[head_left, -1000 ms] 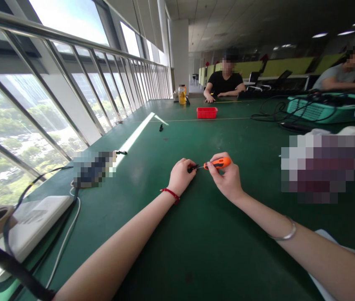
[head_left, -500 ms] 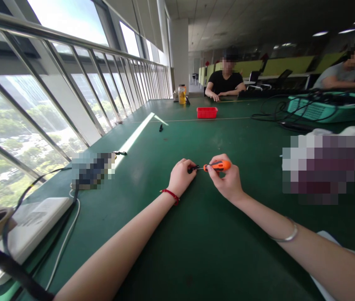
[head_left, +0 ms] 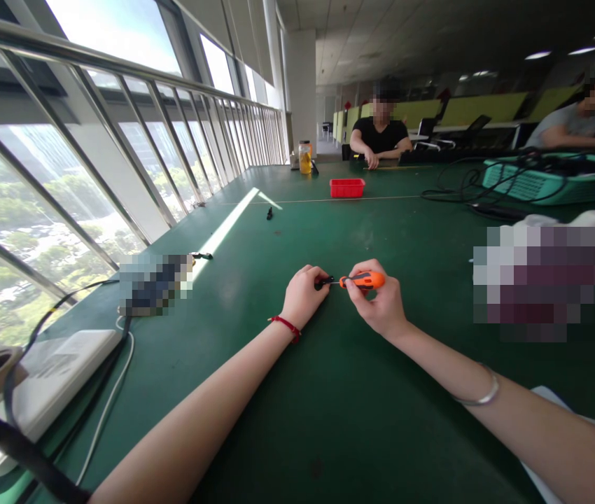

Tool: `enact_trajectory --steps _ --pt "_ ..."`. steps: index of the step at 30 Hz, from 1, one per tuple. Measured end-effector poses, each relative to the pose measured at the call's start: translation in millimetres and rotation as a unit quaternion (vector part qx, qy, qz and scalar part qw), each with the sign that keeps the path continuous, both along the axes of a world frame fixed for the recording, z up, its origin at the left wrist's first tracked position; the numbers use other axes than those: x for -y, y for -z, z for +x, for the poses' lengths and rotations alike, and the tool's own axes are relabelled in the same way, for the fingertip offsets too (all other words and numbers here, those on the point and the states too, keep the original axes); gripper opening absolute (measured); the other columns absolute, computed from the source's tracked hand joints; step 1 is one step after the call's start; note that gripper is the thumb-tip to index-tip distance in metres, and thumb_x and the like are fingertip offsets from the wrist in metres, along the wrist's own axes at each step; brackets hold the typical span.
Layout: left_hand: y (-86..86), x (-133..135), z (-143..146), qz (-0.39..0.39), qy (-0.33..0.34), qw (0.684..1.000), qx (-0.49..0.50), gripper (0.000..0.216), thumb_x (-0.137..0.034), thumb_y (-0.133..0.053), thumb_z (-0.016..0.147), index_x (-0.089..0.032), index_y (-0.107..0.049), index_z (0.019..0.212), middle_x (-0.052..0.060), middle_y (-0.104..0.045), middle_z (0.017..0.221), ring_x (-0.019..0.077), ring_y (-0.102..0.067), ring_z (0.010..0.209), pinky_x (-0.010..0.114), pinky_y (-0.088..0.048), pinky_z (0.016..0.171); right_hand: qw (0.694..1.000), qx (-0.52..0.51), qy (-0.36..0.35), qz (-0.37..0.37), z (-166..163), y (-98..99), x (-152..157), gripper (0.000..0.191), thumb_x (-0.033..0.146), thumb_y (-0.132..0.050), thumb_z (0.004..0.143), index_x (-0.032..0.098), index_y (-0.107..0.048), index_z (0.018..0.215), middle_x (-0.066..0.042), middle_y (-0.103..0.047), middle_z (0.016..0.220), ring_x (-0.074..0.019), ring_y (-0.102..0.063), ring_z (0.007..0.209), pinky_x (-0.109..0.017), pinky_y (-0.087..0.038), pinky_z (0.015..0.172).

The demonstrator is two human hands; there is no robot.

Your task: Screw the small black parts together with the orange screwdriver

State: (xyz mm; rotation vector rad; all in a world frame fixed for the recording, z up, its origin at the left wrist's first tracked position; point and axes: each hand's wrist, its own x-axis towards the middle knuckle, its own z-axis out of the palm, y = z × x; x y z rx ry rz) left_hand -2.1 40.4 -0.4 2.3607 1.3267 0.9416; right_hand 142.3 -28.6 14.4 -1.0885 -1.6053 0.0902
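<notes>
My right hand [head_left: 381, 304] is closed around an orange-handled screwdriver [head_left: 365, 281], held level above the green table [head_left: 329, 420] with its tip pointing left. My left hand [head_left: 304, 295] is curled shut on a small black part [head_left: 321, 283], and the screwdriver's tip meets that part between the two hands. A red cord circles my left wrist and a silver bangle sits on my right forearm.
A red tray [head_left: 346, 187], a jar of yellow liquid [head_left: 304, 158] and a small black piece [head_left: 269, 213] lie farther up the table. A white power strip with cables [head_left: 61, 371] is at left, a teal basket of cords [head_left: 539, 183] at right. Two people sit beyond.
The screwdriver handle has dropped slightly and levelled out in my right hand. The person in black across the table has shifted a hand. My left hand stays where it was.
</notes>
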Motion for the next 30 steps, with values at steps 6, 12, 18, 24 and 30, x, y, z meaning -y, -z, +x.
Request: enact_trajectory --steps 6,12,18,24,30 --pt "0.2 -0.6 0.3 -0.002 0.002 1.000 0.005 0.011 -0.016 -0.057 0.073 -0.017 -0.064 0.081 0.002 -0.061 0.080 0.0150 -0.057 0.076 0.026 -0.046 0.070 1.000 0.006 -0.001 0.014 0.3 0.9 0.0 0.009 0.028 -0.053 0.080 0.023 -0.046 0.078 0.001 -0.055 0.069 -0.0095 -0.051 0.052 -0.022 -0.042 0.052" --pt "0.2 0.1 0.8 0.000 -0.001 1.000 0.004 0.011 -0.017 -0.057 0.073 -0.017 -0.064 0.081 0.002 -0.060 0.079 0.0150 -0.057 0.076 0.026 -0.046 0.069 0.999 0.014 0.010 0.046 0.5 2.3 -1.3 0.009 0.026 -0.054 0.080 0.022 -0.047 0.078 0.002 -0.055 0.069 -0.0077 -0.050 0.051 -0.021 -0.041 0.052" --pt "0.4 0.0 1.0 0.000 0.000 1.000 0.006 0.010 -0.017 -0.057 0.073 -0.017 -0.064 0.080 0.002 -0.060 0.080 0.0150 -0.057 0.076 0.026 -0.046 0.069 0.998 0.018 0.003 0.056 0.4 1.9 -1.5 0.008 0.024 -0.055 0.080 0.022 -0.047 0.079 0.003 -0.054 0.068 -0.0075 -0.050 0.050 -0.020 -0.041 0.050" --pt "0.1 0.2 0.9 0.002 -0.001 1.000 0.003 0.011 -0.016 -0.057 0.073 -0.017 -0.064 0.081 0.002 -0.060 0.079 0.0150 -0.057 0.075 0.026 -0.046 0.069 0.998 0.017 -0.003 0.053 0.6 1.2 -1.2 0.009 0.023 -0.055 0.080 0.022 -0.046 0.078 0.003 -0.054 0.068 -0.0077 -0.050 0.050 -0.020 -0.041 0.050" --pt "0.6 0.0 0.8 0.006 -0.001 1.000 0.001 0.012 -0.016 -0.057 0.072 -0.017 -0.064 0.082 0.002 -0.061 0.080 0.0148 -0.057 0.076 0.026 -0.046 0.069 0.999 0.005 0.001 0.052 0.7 0.1 -0.9 0.009 0.023 -0.055 0.079 0.022 -0.047 0.078 0.003 -0.053 0.067 -0.0078 -0.049 0.049 -0.020 -0.040 0.049"
